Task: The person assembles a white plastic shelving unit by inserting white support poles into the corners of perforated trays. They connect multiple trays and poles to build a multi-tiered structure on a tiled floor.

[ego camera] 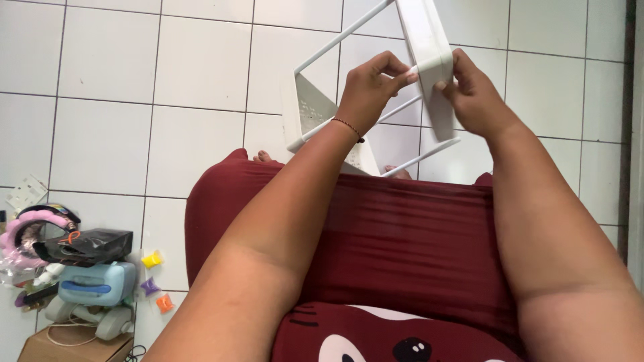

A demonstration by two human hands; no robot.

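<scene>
White tiled floor (168, 87), under everything. Dark red garment (402, 248), across the lap. White wire-frame rack (429, 60) with flat end panels, held up over the knees. Left hand (369, 87), fingers pinched on a panel's edge. Right hand (473, 94), fingers gripping the same panel. Small toys (94, 281), floor, far left.

White floor tiles (168, 80) fill the background. At the lower left lies a clutter: a pink headband (27, 231), a black bag (87, 245) touching it, a pale blue case (97, 285) below the bag, a cardboard box (74, 348), and small yellow (152, 259), purple (149, 287) and orange (164, 303) pieces just beside the case.
</scene>
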